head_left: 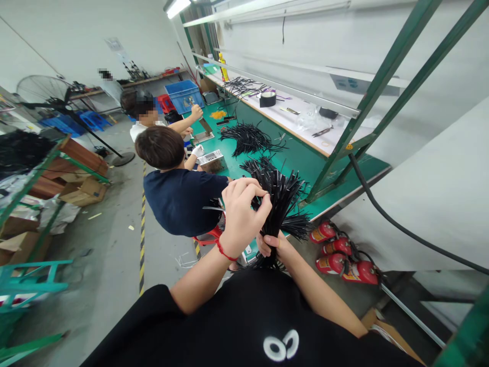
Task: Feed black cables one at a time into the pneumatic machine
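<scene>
My right hand [272, 243] is wrapped round the lower part of a thick bundle of thin black cables [280, 196], whose light-tipped ends fan out at the top. Beside the upper part of that bundle, my left hand [244, 209], with a red cord at the wrist, is closed in a pinch. Whatever lies between its thumb and fingertip is too small to make out. A thin pale strip [213, 208] shows just left of this hand. More black cables [248, 138] lie in a loose pile on the green table [235, 148] beyond.
Two co-workers sit along the table's left side, one in a dark blue shirt [179, 199]; a gloved hand [197, 151] is by a metal box [212, 161]. A shelf [282, 117] holds black tape [267, 98] and pliers [323, 132]. Red fire extinguishers [361, 271] stand at right, near a green post [367, 102].
</scene>
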Motion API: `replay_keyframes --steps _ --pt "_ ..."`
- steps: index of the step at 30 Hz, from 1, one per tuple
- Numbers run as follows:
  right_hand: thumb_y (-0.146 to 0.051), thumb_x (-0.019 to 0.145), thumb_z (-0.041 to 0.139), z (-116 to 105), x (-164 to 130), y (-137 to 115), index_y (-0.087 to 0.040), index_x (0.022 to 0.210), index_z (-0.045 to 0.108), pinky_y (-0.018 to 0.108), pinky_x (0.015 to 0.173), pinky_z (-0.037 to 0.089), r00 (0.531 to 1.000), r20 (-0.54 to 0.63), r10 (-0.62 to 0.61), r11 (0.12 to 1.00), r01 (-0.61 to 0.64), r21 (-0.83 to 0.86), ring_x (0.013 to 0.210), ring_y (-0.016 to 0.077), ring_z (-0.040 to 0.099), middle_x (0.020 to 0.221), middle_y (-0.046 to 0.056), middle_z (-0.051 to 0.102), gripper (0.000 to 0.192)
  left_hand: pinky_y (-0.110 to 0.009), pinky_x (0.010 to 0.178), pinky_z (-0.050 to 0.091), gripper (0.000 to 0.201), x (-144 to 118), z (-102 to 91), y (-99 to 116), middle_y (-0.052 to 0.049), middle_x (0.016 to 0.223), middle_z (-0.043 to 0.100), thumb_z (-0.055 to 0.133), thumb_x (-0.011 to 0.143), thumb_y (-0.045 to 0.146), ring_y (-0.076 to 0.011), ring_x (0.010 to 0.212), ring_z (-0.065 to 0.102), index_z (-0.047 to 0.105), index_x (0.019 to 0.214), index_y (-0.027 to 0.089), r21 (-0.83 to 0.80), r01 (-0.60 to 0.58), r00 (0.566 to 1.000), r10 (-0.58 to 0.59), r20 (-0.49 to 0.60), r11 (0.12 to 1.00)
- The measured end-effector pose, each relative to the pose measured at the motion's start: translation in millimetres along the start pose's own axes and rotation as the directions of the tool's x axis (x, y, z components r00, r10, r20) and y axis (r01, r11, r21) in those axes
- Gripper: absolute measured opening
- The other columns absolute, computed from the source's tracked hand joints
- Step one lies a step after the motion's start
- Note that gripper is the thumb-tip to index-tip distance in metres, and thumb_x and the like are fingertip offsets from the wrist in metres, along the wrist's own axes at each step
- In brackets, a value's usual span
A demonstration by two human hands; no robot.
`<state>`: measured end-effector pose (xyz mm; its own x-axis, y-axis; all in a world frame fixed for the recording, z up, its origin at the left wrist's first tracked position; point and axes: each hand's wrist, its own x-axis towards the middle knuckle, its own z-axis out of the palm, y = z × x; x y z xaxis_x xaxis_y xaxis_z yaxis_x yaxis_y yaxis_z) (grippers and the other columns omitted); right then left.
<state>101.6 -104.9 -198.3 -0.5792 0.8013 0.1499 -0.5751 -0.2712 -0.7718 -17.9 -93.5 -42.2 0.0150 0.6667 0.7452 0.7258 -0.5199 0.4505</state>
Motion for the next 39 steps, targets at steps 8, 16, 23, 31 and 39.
replay_keyframes --steps 8,16,23,31,39 --pt "-0.054 0.082 0.085 6 0 1 -0.022 0.071 0.057 0.026 0.042 0.029 1.000 -0.009 0.001 1.000 -0.001 -0.014 0.041 0.0101 0.035 0.048 -0.008 0.044 0.044 -0.044 0.098 0.045 0.013 15 -8.2 -6 -0.003 0.102 0.076 0.071 0.095 0.014 -0.0232 0.101 0.069 0.065 0.088 0.024 0.003 -0.092 0.982 0.091 -0.167 0.996" --pt "-0.056 0.082 0.085 6 -2 5 -0.022 0.072 0.056 0.025 0.040 0.028 1.000 -0.029 0.000 1.000 -0.001 -0.017 0.041 0.0096 0.035 0.049 -0.008 0.044 0.046 -0.044 0.105 0.048 0.015 10 -9.8 -11 -0.009 0.123 0.070 0.064 0.101 0.017 -0.0254 0.118 0.066 0.068 0.113 0.024 -0.026 -0.159 0.980 0.154 -0.129 0.987" --pt "-0.057 0.082 0.085 6 -2 12 -0.021 0.069 0.056 0.025 0.040 0.030 0.999 -0.036 -0.001 1.000 0.000 -0.025 0.039 0.0094 0.035 0.046 -0.009 0.043 0.048 -0.055 0.111 0.038 0.005 -7 -18.8 -10 -0.010 0.134 0.068 0.080 0.092 0.032 -0.0345 0.127 0.058 0.076 0.093 0.029 0.150 -0.208 0.977 0.213 -0.019 0.967" --pt "-0.058 0.081 0.086 11 -1 14 -0.022 0.068 0.054 0.024 0.038 0.028 0.999 -0.039 0.017 0.999 -0.019 -0.048 0.038 0.0086 0.034 0.046 -0.010 0.041 0.051 -0.055 0.111 0.035 0.006 -7 -23.7 -12 -0.007 0.131 0.072 0.079 0.094 0.027 -0.0343 0.129 0.057 0.076 0.089 0.030 0.182 -0.119 0.993 0.114 0.039 0.976" --pt "-0.059 0.080 0.086 15 -2 9 -0.021 0.063 0.055 0.024 0.040 0.029 1.000 -0.019 0.009 0.997 -0.011 -0.078 0.040 0.0090 0.035 0.047 -0.008 0.043 0.052 -0.050 0.109 0.039 0.011 -3 -26.0 -15 -0.006 0.119 0.074 0.078 0.094 0.020 -0.0299 0.121 0.061 0.072 0.089 0.027 0.082 -0.104 0.993 0.108 -0.046 0.991"
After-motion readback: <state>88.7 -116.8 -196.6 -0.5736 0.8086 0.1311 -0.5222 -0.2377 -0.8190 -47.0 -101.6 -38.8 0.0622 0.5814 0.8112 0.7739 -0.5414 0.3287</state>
